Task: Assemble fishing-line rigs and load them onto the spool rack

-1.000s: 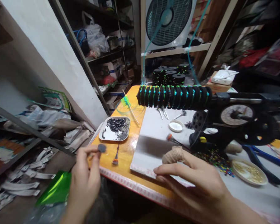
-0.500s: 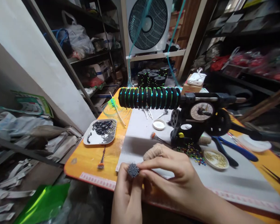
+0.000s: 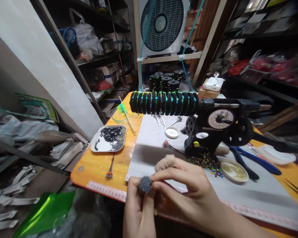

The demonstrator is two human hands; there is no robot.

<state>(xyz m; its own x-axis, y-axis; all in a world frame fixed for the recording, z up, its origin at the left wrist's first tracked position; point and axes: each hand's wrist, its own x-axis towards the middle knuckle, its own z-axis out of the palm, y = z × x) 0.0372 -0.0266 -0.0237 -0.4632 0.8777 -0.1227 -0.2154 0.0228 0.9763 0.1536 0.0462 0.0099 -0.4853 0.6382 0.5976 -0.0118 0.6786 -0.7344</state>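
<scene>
Low at the table's front edge, my left hand (image 3: 138,211) is closed round a tight bundle of thin grey pieces (image 3: 145,184), whose dotted round end faces up toward me. My right hand (image 3: 193,186) comes in from the right, thumb and index fingertip pinched at the bundle's right edge. A beige wrap (image 3: 166,162) covers one of its fingers. Whether a single piece sits in that pinch is too small to make out. Beyond the hands stands a black winding device (image 3: 211,132) with a dial, its ribbed roller (image 3: 164,103) wound with green and blue line.
On the left lies a white tray (image 3: 95,145) of black and grey small parts, with an orange-tipped bundle (image 3: 109,172) before it. To the right are coloured beads (image 3: 208,163), a dish (image 3: 234,171) of gold-coloured bits, blue-handled pliers (image 3: 260,160) and dark pointed tips (image 3: 296,189).
The whole view has shifted slightly, so the table and device appear a little farther right. Both hands keep nearly the same grip on the grey bundle.
</scene>
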